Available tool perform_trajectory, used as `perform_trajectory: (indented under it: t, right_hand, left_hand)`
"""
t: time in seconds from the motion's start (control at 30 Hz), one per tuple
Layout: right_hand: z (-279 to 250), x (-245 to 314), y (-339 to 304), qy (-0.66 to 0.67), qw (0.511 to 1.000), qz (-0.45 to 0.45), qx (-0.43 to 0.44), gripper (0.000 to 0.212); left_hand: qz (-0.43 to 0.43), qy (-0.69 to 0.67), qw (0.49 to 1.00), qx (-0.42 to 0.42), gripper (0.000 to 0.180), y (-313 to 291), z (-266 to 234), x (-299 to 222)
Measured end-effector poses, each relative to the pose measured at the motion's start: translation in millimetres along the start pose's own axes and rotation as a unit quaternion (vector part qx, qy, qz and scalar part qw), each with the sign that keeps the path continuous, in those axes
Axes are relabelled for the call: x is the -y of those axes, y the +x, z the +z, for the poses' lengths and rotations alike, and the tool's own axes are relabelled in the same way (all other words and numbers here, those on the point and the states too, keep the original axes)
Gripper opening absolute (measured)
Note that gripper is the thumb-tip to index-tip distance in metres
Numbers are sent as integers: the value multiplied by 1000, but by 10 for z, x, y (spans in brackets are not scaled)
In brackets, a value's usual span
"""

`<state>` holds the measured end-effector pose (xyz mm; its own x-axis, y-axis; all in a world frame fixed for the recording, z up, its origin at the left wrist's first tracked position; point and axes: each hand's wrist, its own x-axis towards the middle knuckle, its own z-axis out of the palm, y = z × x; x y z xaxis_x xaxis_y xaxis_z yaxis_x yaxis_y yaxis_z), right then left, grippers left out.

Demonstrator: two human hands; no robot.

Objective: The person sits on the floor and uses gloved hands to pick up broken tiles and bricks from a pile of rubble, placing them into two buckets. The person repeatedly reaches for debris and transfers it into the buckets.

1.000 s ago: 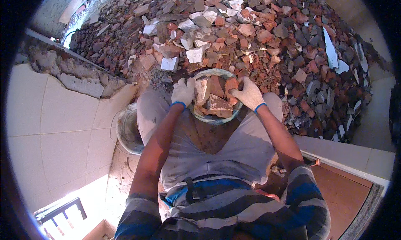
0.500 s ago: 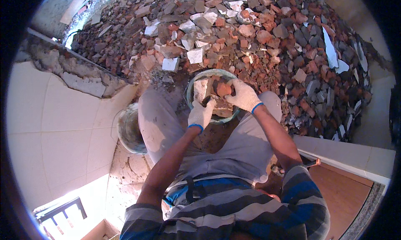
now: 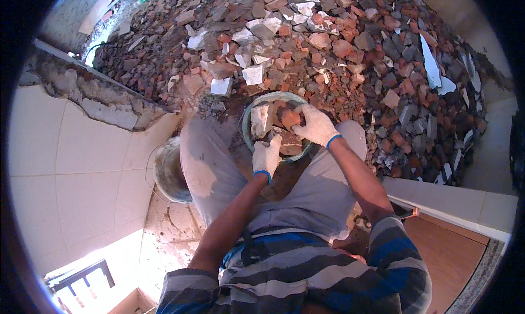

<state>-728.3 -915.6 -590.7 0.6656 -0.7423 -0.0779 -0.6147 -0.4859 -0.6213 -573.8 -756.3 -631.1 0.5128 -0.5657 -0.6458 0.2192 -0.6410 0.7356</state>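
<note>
Broken brick and tile rubble (image 3: 350, 46) fills the upper frame beside a tiled wall (image 3: 65, 166). The pan (image 3: 249, 122) sits centre, between the knees. The right hand (image 3: 316, 125) clenches a brick chunk (image 3: 290, 118); the left hand (image 3: 266, 156) has dropped to the pan's near rim, grip unclear.

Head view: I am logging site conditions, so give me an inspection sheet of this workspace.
Surface: floor dusty, with broken edges along the tiled wall.
Job's things: round pan between the knees, filled with brick pieces and a pale slab.
Clutter: large rubble heap of red brick, grey chunks and white tile shards ahead; bucket beside the left leg.
Grips: left hand, gloved, at the pan's near rim; right hand, gloved, on a brick piece in the pan.
Cables: nothing seen.
Surroundings: wooden door panel at lower right; barred window at lower left.
</note>
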Motion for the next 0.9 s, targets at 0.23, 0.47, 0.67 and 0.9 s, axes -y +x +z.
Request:
perform_trajectory:
  t: [0.23,0.47,0.67,0.9]
  right_hand:
    - [-22,-83,-14,15,1000,10,4,54]
    - [-4,-186,-12,17,1000,18,-9,53]
    - [-4,-110,-9,32,999,-24,1,55]
    - [42,-141,84,78,996,-10,-35,53]
  left_hand:
    - [10,1,1000,5,61,-57,-9,-65]
    - [-2,-63,998,31,60,-19,99,-137]
    - [-29,-61,996,54,67,27,-72,-74]
    - [138,131,977,-91,58,-30,-408,-71]
